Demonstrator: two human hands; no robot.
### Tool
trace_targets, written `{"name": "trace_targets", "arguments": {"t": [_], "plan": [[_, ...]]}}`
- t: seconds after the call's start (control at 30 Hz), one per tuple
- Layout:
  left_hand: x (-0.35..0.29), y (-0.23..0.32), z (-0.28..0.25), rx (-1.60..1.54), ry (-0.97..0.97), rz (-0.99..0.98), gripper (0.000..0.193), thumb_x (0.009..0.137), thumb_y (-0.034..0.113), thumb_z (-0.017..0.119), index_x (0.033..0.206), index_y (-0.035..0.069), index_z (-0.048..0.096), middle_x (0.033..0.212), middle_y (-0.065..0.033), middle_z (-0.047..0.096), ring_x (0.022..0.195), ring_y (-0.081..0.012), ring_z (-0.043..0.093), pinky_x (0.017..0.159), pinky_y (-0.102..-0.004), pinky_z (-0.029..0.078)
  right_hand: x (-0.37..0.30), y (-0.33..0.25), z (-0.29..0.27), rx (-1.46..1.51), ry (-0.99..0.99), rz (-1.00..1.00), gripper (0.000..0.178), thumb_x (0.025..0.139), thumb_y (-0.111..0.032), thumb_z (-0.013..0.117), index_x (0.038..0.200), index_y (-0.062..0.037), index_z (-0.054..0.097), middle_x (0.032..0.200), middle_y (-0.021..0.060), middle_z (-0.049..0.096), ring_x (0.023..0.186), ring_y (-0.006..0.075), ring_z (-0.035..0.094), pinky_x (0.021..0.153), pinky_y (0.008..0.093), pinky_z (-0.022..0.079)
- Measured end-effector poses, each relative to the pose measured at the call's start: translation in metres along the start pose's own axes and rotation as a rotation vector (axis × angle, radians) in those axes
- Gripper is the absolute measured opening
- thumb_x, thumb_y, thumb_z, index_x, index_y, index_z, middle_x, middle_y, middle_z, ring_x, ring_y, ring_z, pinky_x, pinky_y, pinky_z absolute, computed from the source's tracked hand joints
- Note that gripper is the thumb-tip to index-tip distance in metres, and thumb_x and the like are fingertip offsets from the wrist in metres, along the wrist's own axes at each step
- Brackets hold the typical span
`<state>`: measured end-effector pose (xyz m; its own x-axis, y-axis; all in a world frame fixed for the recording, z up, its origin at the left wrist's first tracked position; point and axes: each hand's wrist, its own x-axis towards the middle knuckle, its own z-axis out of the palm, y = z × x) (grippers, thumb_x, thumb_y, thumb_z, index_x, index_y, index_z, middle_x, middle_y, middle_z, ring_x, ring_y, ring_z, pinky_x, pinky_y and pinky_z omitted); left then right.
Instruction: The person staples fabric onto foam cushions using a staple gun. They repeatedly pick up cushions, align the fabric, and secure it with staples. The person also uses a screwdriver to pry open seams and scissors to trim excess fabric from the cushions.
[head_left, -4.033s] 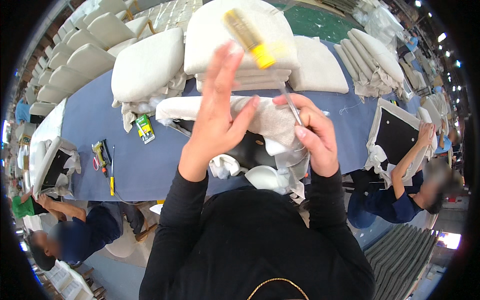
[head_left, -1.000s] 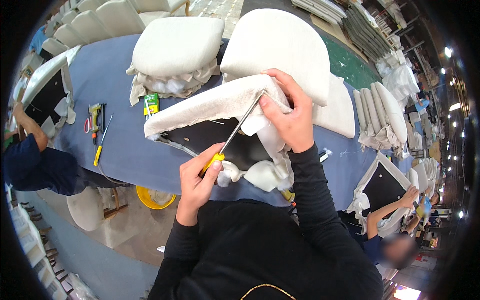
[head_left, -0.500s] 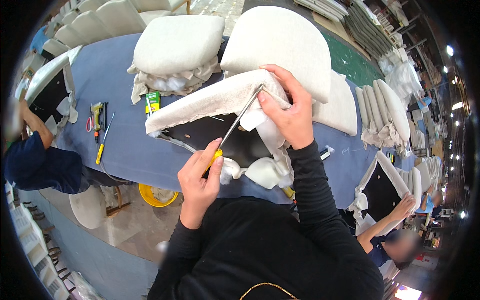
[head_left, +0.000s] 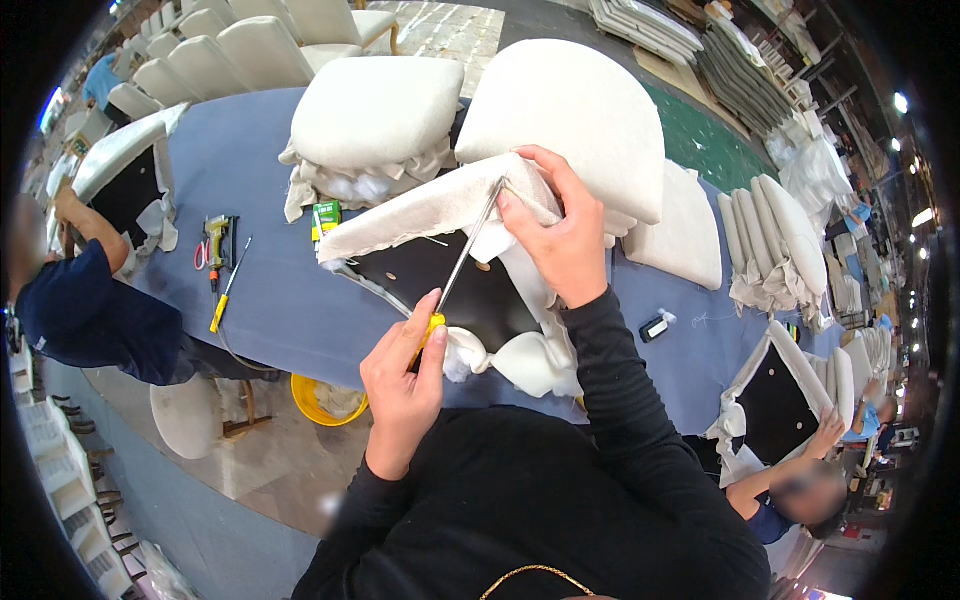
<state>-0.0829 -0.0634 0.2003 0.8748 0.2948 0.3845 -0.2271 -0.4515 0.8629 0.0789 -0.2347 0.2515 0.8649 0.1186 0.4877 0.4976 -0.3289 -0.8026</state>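
My left hand (head_left: 402, 385) is closed around the yellow handle of a screwdriver (head_left: 464, 258), its long metal shaft slanting up and away. The tip presses into the cream fabric at the corner of an upholstered chair seat (head_left: 425, 208). My right hand (head_left: 568, 238) grips that corner, thumb beside the tip and fingers over the fabric edge. The seat is tilted up, showing its black underside (head_left: 415, 272). White padding (head_left: 530, 362) and loose fabric hang out along the near side.
Behind stand cream cushions (head_left: 380, 110) and a large rounded one (head_left: 565, 130). On the blue table (head_left: 290, 290) lie a staple gun (head_left: 220, 240), a second screwdriver (head_left: 228, 300) and a green box (head_left: 327, 217). Co-workers handle seats at left and right. A yellow bucket (head_left: 328, 402) stands below.
The view has shifted, so the surroundings sit slightly lower and further right. Both hands keep their hold, and the screwdriver tip stays at the seat's corner.
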Motion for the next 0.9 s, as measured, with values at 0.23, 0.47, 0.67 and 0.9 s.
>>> {"name": "trace_targets", "arguments": {"t": [0.23, 0.47, 0.67, 0.9], "plan": [[0.002, -0.006, 0.000, -0.028, -0.021, -0.024, 0.036, 0.100, 0.004, 0.070, 0.136, 0.002, 0.074, 0.081, -0.0071, 0.063, 0.070, -0.0131, 0.052, 0.066, -0.0291, 0.045, -0.003, 0.001, -0.003, -0.002, 0.002, -0.022, 0.046, 0.087, -0.023, 0.084, 0.128, -0.0074, 0.072, 0.111, 0.0155, 0.080, 0.103, 0.0271, 0.080, 0.093, 0.0357, 0.059], [0.010, -0.037, 0.002, 0.015, -0.017, 0.153, 0.041, 0.094, 0.000, 0.076, 0.134, 0.005, 0.076, 0.094, -0.0113, 0.073, 0.077, -0.0195, 0.066, 0.073, -0.0311, 0.053, -0.015, -0.002, -0.008, -0.015, 0.036, -0.014, 0.048, 0.086, -0.023, 0.085, 0.129, -0.0073, 0.072, 0.109, 0.0153, 0.080, 0.102, 0.0267, 0.080, 0.092, 0.0357, 0.059], [0.049, -0.102, 0.013, 0.205, 0.092, 0.499, 0.049, 0.083, -0.002, 0.082, 0.131, 0.008, 0.078, 0.103, -0.0146, 0.075, 0.089, -0.0288, 0.072, 0.080, -0.0358, 0.057, -0.019, -0.012, -0.015, 0.019, 0.002, 0.014, 0.048, 0.085, -0.022, 0.085, 0.129, -0.0075, 0.073, 0.110, 0.0153, 0.080, 0.103, 0.0254, 0.080, 0.093, 0.0356, 0.059], [0.064, -0.103, 0.006, -0.112, -0.200, 0.376, 0.035, 0.096, 0.004, 0.069, 0.130, 0.001, 0.077, 0.103, -0.0176, 0.076, 0.088, -0.0297, 0.073, 0.080, -0.0357, 0.056, -0.022, -0.005, -0.022, 0.009, -0.029, -0.001, 0.051, 0.086, -0.012, 0.081, 0.134, -0.0040, 0.070, 0.118, 0.0099, 0.077, 0.110, 0.0166, 0.072, 0.101, 0.0328, 0.054]]}}
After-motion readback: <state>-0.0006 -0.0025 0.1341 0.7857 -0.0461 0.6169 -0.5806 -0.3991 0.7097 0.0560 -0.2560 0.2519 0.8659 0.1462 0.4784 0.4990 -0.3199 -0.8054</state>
